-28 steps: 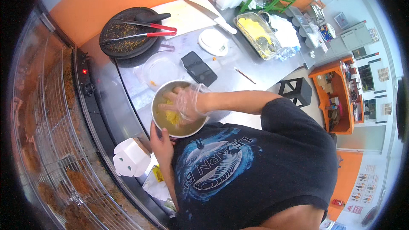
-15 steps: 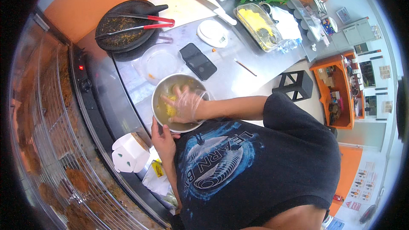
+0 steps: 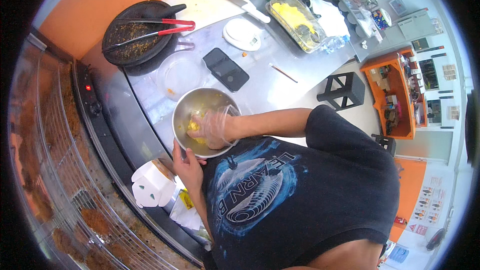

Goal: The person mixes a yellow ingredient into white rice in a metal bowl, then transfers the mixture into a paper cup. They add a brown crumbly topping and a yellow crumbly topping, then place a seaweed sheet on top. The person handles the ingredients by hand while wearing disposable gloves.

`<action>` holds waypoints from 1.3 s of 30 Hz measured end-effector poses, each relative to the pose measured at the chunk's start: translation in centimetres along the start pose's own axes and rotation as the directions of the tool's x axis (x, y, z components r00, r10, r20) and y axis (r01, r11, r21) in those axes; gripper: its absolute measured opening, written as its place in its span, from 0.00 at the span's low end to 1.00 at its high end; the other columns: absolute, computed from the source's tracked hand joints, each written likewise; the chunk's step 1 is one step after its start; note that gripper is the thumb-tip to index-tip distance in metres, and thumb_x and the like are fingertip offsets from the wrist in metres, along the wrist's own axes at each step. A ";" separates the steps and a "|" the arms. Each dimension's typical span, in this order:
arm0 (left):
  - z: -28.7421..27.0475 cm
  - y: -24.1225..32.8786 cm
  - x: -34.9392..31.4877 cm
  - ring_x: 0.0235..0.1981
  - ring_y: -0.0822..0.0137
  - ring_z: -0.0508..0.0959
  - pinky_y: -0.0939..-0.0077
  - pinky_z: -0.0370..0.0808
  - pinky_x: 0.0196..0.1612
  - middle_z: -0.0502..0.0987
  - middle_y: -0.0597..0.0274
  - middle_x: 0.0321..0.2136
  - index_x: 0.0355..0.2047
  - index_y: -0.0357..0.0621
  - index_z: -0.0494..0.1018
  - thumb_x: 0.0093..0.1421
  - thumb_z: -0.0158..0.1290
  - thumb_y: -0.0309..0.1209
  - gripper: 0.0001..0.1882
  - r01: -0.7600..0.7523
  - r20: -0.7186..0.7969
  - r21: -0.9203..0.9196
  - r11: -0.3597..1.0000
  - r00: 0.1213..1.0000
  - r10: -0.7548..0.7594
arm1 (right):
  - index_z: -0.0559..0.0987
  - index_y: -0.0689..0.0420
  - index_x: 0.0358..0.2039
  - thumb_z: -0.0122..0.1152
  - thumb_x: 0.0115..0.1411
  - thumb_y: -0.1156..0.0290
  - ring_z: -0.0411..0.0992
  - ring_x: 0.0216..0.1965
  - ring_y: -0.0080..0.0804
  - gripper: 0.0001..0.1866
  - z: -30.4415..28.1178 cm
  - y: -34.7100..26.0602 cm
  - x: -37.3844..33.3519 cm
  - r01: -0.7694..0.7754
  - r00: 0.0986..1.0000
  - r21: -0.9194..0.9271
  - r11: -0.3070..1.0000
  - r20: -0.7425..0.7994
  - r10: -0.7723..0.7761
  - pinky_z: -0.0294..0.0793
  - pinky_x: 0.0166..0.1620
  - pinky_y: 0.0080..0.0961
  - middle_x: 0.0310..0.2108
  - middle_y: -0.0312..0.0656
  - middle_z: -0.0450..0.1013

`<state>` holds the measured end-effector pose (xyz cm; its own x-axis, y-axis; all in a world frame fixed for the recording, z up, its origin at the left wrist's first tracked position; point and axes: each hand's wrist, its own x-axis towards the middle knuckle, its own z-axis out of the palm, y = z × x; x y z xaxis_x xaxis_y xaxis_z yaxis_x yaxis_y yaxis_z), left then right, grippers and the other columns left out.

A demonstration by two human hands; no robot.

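A steel mixing bowl [image 3: 209, 93] stands near the edge of the metal counter, close to my body. My left hand [image 3: 188, 164] grips its near-left rim, thumb up along the outside. Inside the bowl, my right hand [image 3: 214, 129] wears a loose clear plastic glove. Its fingers are drawn together on crumbly yellow food [image 3: 194, 126], pressed against the bowl's bottom. Part of the food is hidden under that hand. Just beyond the bowl lie a clear round plastic lid or dish [image 3: 178, 72] and a black phone [image 3: 225, 69].
Tongs with red handles [image 3: 175, 31] rest across a black stone mortar [image 3: 135, 45]. Farther back are a knife [image 3: 232, 0] on a white cutting board [image 3: 200, 7], a white scale [image 3: 242, 34] and a clear tray of yellow food [image 3: 298, 25]. A white carton [image 3: 152, 184] sits at left.
My right hand's fingers, spread in the bowl before, have closed in on the yellow food. My left hand keeps its hold on the rim. The whole view has shifted slightly.
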<state>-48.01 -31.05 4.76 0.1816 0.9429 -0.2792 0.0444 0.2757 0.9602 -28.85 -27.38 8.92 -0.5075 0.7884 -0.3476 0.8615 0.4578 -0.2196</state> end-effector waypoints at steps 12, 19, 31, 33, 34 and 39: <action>-1.0 -0.7 -1.0 0.31 0.68 0.80 0.79 0.80 0.29 0.71 0.52 0.50 0.67 0.34 0.59 0.72 0.46 0.29 0.25 0.081 0.062 -0.139 0.987 0.995 -0.073 | 0.72 0.50 0.57 0.62 0.56 0.65 0.76 0.48 0.49 0.27 0.7 2.8 2.0 0.107 0.974 0.513 0.852 0.118 -0.193 0.76 0.51 0.38 0.51 0.54 0.71; -4.4 -5.1 -7.3 0.27 0.70 0.77 0.80 0.77 0.28 0.73 0.60 0.34 0.38 0.40 0.66 0.63 0.61 0.28 0.13 0.175 -0.580 -0.324 0.930 0.740 -0.341 | 0.67 0.53 0.59 0.60 0.56 0.72 0.72 0.51 0.29 0.29 0.3 5.6 1.5 -0.211 0.974 0.955 -0.207 0.187 -0.128 0.75 0.51 0.27 0.47 0.39 0.71; -5.6 -3.8 -7.4 0.68 0.41 0.54 0.45 0.58 0.67 0.45 0.35 0.68 0.72 0.39 0.31 0.38 0.78 0.35 0.74 -0.051 -0.467 0.550 0.833 0.809 0.358 | 0.60 0.58 0.62 0.59 0.57 0.76 0.72 0.53 0.31 0.33 -0.7 6.4 -0.9 -0.076 0.994 0.865 -0.495 0.104 0.029 0.76 0.56 0.28 0.53 0.43 0.68; -6.1 -3.7 -5.4 0.71 0.41 0.48 0.44 0.52 0.70 0.38 0.38 0.71 0.72 0.44 0.26 0.36 0.78 0.35 0.79 -0.075 -0.450 0.508 0.858 0.826 0.339 | 0.62 0.57 0.62 0.57 0.57 0.75 0.72 0.52 0.30 0.31 -1.5 6.1 -1.2 0.000 1.000 0.876 -0.482 0.010 0.018 0.76 0.55 0.28 0.51 0.41 0.68; -6.7 -3.6 -4.3 0.71 0.41 0.48 0.44 0.53 0.70 0.38 0.39 0.71 0.72 0.44 0.26 0.35 0.78 0.35 0.79 -0.099 -0.458 0.450 0.888 0.828 0.324 | 0.62 0.57 0.61 0.56 0.57 0.75 0.72 0.51 0.29 0.31 -2.0 5.9 -1.2 0.041 0.999 0.880 -0.473 -0.043 0.006 0.76 0.54 0.28 0.49 0.40 0.69; -10.7 -2.3 -0.3 0.70 0.47 0.54 0.49 0.55 0.69 0.50 0.44 0.70 0.72 0.48 0.27 0.39 0.73 0.20 0.74 -0.226 -0.276 0.134 0.965 0.927 0.255 | 0.63 0.58 0.60 0.56 0.57 0.76 0.73 0.50 0.28 0.29 -4.3 5.0 -1.6 0.050 0.998 0.877 -0.478 -0.031 0.048 0.77 0.53 0.28 0.48 0.40 0.70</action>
<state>-58.68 -29.95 2.56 -0.0911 0.9957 -0.0160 0.1333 0.0281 0.9907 -23.69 -24.55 12.33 -0.4653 0.8215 -0.3296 -0.4491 -0.5400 -0.7118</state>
